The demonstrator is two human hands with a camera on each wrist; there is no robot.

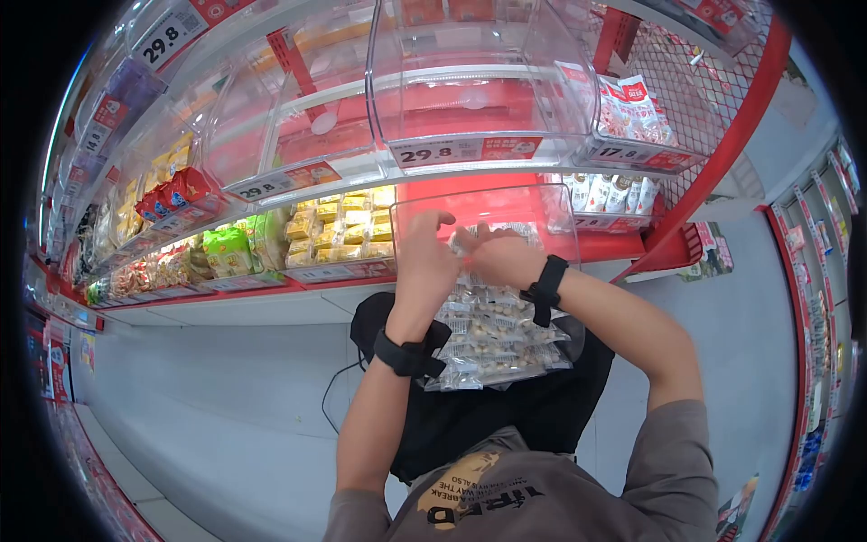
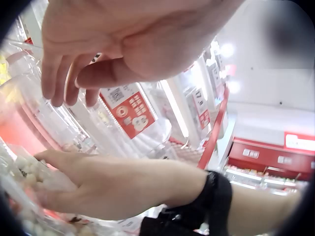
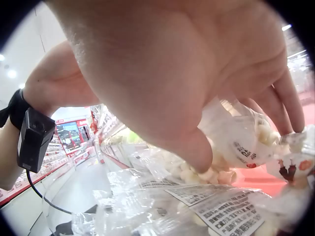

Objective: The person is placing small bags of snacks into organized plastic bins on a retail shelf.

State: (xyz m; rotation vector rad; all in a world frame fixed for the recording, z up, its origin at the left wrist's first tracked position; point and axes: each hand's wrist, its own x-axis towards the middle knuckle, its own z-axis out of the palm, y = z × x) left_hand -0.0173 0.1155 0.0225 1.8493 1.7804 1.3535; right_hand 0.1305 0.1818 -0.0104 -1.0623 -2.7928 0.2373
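Observation:
A clear plastic bin reaches from the red shelf to the person's lap, filled with rows of clear snack bags holding pale round pieces. My right hand is over the bin's far part. In the right wrist view, its thumb and fingers pinch a clear snack bag with white pieces, printed labels lying just below. Above the bin's left side hovers my left hand; the left wrist view shows its fingers loosely bent with nothing between them.
Yellow packets and green packets fill neighbouring bins on the left. An upper shelf with price tags overhangs the hands. To the right stand a red post and a bin of white packets.

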